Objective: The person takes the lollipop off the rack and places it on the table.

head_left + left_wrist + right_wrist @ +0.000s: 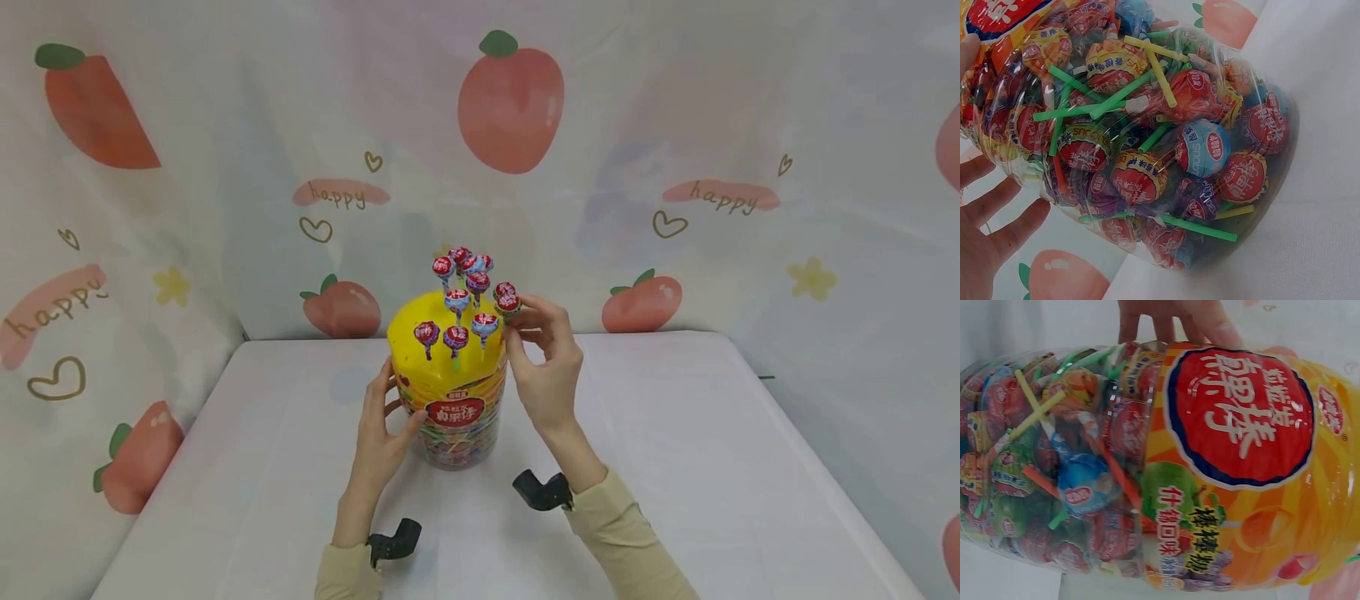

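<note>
A big clear plastic jar [461, 450] of wrapped lollipops stands upright on the table, topped by a yellow lid [408, 325]. Several lollipops [456, 337] stick up from the lid. My left hand [378, 446] holds the jar's left side, thumb at the front near the red label [455, 412]. In the right wrist view the thumb of that left hand [1194, 315] lies on the label's edge. At the lid's right edge my right hand [547, 367] pinches a lollipop [508, 303] between thumb and fingers, its stick mostly hidden.
The jar stands on a white-covered table [660, 467]. A fruit-printed cloth backdrop [420, 100] hangs behind and along both sides. Black wrist cameras [542, 490] sit on both wrists, just in front of the jar.
</note>
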Tool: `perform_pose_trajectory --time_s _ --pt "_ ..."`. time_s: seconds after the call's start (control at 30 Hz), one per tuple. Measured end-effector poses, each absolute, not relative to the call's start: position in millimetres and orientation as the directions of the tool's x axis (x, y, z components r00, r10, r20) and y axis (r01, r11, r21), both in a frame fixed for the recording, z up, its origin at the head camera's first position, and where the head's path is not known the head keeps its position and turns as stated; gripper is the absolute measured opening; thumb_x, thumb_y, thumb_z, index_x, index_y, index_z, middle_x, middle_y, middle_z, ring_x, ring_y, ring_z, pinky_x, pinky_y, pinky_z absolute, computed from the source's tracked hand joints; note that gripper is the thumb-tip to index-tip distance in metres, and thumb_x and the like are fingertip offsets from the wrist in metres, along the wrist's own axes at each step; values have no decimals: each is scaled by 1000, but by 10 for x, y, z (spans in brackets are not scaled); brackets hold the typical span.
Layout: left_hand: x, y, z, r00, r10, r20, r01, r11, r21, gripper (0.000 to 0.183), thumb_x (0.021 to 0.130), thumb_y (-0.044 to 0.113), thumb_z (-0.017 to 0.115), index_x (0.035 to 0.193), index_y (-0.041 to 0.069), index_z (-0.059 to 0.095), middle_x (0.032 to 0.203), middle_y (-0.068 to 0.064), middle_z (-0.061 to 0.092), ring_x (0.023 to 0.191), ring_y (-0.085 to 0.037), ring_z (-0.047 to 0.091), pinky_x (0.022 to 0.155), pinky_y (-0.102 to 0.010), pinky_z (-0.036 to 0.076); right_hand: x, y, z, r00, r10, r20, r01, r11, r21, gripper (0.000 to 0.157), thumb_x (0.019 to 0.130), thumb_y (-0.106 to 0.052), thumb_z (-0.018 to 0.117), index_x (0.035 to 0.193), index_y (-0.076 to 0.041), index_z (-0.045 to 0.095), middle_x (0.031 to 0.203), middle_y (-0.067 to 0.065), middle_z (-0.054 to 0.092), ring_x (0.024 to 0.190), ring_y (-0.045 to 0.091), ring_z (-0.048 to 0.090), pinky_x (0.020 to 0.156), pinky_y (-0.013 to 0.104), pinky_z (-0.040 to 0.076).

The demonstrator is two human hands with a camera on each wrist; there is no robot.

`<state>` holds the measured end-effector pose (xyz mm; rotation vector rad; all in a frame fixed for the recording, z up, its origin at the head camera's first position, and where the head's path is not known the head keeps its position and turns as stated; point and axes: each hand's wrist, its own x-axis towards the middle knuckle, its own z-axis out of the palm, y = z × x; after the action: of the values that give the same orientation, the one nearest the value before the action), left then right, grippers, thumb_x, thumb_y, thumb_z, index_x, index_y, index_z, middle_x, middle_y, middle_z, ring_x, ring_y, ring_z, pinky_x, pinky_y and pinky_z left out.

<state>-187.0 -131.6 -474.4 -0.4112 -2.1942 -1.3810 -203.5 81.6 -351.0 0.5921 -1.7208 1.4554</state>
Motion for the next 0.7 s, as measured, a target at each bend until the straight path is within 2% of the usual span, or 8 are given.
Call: perform_pose_trajectory --time_s 0.17,0.43,0.57,0.7 --pt "-1855 -1301 -4738 -836 -21 548 488 431 759 88 85 12 71 154 26 19 150 -7 37 129 -26 44 98 -54 49 -1986 894 -3454 -574 169 802 -774 207 -598 37 85 5 64 121 4 55 97 19 63 88 14 62 80 16 54" --pt "-1848 -1299 -4764 -854 -31 520 465 402 788 85 86 12 70 154 27 20 149 -5 37 131 -25 43 99 -55 48 -1925 1062 -3563 -578 228 784 -765 182 -617 38 83 10 64 119 6 56 99 -10 62 86 7 62 76 15 53" --pt "-1856 -1299 -4749 -852 -34 523 466 407 785 86 86 12 70 154 28 19 150 -6 37 131 -26 43 99 -55 48 -1927 1126 -3688 -596 257 761 -745 177 -644 38 82 11 64 119 8 56 96 -10 62 85 6 62 74 14 53" --pt "-1848 -1294 -4736 -853 -35 521 464 407 787 87 86 13 70 154 29 19 149 -6 37 131 -27 43 99 -55 48 -1906 1146 -3791 -625 297 722 -713 159 -683 37 81 14 63 117 12 54 92 -5 62 82 8 62 72 13 52"
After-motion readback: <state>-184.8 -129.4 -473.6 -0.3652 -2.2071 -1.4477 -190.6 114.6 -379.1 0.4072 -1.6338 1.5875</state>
